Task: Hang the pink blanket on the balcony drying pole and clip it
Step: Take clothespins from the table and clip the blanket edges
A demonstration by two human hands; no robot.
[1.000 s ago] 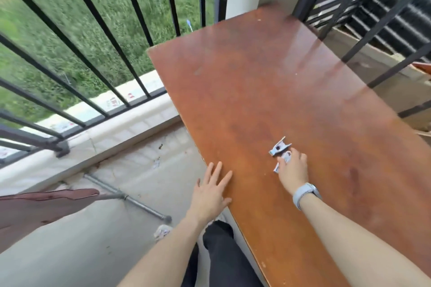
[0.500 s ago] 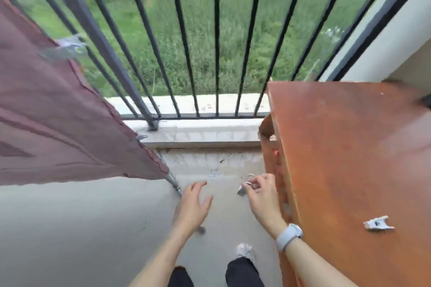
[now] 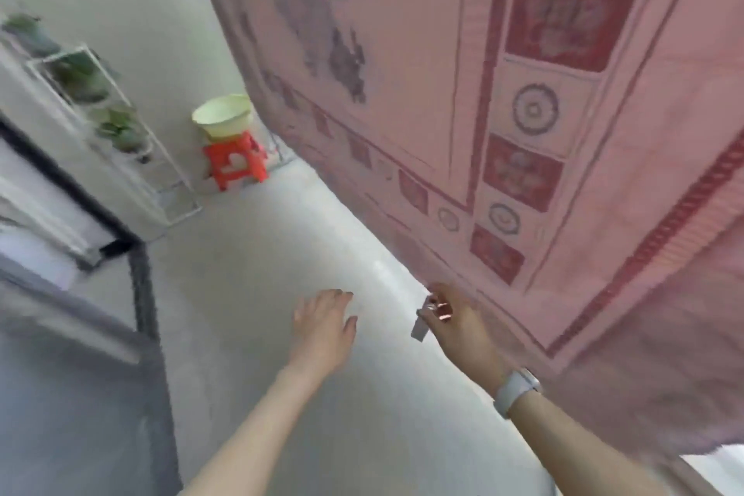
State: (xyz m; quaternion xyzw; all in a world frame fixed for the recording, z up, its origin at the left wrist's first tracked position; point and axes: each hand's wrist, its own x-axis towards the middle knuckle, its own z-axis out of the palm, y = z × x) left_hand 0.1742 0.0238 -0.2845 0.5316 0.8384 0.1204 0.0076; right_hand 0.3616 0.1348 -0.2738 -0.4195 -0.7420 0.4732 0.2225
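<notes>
The pink blanket [image 3: 503, 101], patterned with dark red squares and circles, hangs across the upper right and fills most of that side. Its top and the drying pole are out of view. My right hand [image 3: 455, 318], with a pale watch on the wrist, pinches a small grey clip [image 3: 420, 324] just in front of the blanket's lower edge. My left hand [image 3: 322, 326] hovers over the floor to the left with fingers relaxed, holding nothing.
A red plastic stool [image 3: 235, 163] carrying a pale yellow basin [image 3: 221, 117] stands at the far wall. A white rack with green plants [image 3: 104, 109] lines the left wall. A dark door frame [image 3: 141, 286] is at left. Grey concrete floor [image 3: 282, 246] lies between.
The view swung left from the brown table and railing to the hanging blanket. My right hand picked one clip off the table and carried it to the blanket; the left hand left the table.
</notes>
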